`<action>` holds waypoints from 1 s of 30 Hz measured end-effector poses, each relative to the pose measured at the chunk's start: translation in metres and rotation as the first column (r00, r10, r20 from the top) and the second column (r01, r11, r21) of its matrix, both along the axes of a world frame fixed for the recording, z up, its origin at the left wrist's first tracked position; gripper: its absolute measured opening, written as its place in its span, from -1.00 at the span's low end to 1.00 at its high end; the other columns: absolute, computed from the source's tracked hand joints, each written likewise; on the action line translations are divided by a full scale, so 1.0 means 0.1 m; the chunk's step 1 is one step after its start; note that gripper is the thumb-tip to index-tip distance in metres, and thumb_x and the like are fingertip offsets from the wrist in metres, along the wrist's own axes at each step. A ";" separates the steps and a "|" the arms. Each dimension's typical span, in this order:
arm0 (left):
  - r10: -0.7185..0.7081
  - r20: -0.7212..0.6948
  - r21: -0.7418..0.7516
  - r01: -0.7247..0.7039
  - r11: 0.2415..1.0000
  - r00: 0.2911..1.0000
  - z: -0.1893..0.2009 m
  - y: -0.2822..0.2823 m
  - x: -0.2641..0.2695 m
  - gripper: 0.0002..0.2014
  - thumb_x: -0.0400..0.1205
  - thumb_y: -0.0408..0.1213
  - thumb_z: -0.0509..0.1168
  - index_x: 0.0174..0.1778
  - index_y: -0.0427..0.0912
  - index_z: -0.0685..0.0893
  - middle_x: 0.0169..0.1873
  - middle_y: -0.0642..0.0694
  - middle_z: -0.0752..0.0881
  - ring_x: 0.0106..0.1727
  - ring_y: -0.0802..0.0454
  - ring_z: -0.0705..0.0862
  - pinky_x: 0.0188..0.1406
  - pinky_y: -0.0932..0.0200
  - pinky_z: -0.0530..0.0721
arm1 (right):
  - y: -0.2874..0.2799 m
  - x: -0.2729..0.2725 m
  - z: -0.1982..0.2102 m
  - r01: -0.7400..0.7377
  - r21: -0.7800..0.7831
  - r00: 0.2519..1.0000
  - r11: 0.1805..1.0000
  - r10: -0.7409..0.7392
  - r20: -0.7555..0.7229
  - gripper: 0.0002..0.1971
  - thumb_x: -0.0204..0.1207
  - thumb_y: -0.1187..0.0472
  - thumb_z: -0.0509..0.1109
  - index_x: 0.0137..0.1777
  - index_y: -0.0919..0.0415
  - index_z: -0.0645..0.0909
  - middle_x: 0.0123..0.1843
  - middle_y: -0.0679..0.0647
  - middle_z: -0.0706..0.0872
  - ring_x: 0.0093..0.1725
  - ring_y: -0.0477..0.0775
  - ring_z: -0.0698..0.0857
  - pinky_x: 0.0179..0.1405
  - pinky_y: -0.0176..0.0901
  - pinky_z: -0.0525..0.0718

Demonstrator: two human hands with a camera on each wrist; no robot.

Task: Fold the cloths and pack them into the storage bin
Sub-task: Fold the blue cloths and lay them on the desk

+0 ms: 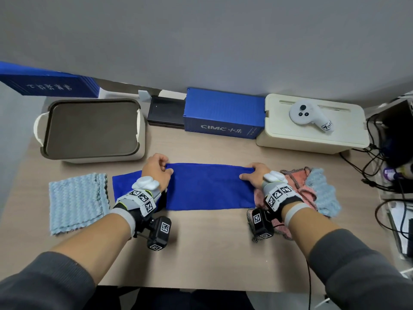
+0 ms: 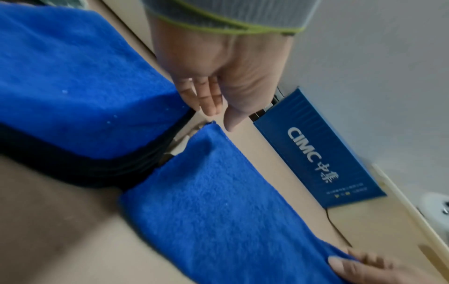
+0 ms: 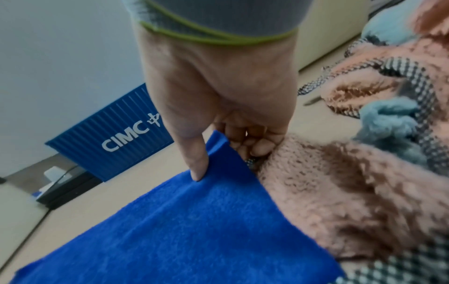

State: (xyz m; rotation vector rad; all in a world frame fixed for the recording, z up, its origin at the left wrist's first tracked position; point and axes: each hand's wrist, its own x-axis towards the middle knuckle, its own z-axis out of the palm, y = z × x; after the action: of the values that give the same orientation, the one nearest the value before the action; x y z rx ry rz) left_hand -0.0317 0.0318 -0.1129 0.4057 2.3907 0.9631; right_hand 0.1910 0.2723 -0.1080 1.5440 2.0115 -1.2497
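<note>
The blue cloth [image 1: 207, 186] lies flat on the desk [image 1: 201, 249], stretched between both hands. The left hand [image 1: 156, 173] has its grip curled at the cloth's far edge, though whether the fingers actually pinch the fabric cannot be told; a further part of the cloth lies beyond it to the left. The right hand [image 1: 254, 175] grasps the cloth's far right corner, thumb [image 3: 198, 163] on top, fingers curled beneath. Just right of that grip, touching the cloth's edge, sits a rumpled heap of pink cloth [image 1: 297, 184] and pale blue cloth [image 1: 324, 191]. Left of the left grip lies a folded light blue cloth [image 1: 78, 200]. Beyond it stands the storage bin [image 1: 89, 128], lid on. Beyond both grips stands a blue container box [image 1: 223, 115].
</note>
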 end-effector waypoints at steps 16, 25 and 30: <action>-0.273 0.679 0.146 0.240 0.960 0.681 0.45 0.55 0.79 -0.48 0.72 0.18 0.01 0.05 -0.14 0.72 -0.11 -0.05 0.79 -0.09 0.00 0.74 -0.04 0.13 0.62 | -0.48 -0.32 0.66 -0.317 0.204 0.948 0.926 0.313 0.051 -0.76 0.58 0.04 0.27 0.09 0.16 0.37 0.04 0.31 0.73 0.02 0.36 0.70 0.02 0.10 0.66; 0.033 0.654 -0.035 -0.014 0.999 0.756 0.08 0.10 0.52 -0.34 0.26 0.09 0.55 0.19 -0.24 0.69 0.15 -0.19 0.77 0.19 -0.21 0.73 0.31 -0.13 0.64 | -0.96 -0.60 0.62 -0.074 -0.347 0.979 0.935 0.002 -0.205 -0.64 0.57 0.35 0.20 0.34 0.08 0.38 -0.07 0.21 0.78 -0.20 0.24 0.78 -0.26 0.02 0.76; 0.057 0.458 -0.153 0.015 0.988 0.887 0.14 0.06 0.42 -0.55 0.66 -0.06 0.29 0.33 -0.33 0.56 0.21 -0.18 0.65 0.28 -0.22 0.61 0.24 0.03 0.52 | -0.75 -0.66 0.32 -0.320 0.078 0.940 0.944 0.327 -0.102 -0.62 0.52 0.15 0.34 0.34 -0.04 0.58 -0.04 -0.06 0.66 -0.03 0.08 0.65 0.04 -0.18 0.58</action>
State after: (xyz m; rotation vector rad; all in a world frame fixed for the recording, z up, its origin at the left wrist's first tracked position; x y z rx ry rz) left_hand 0.0107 0.0378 -0.0992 0.0761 2.0131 0.7735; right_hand 0.1254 0.1977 -0.0760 1.1240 2.2801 -1.1751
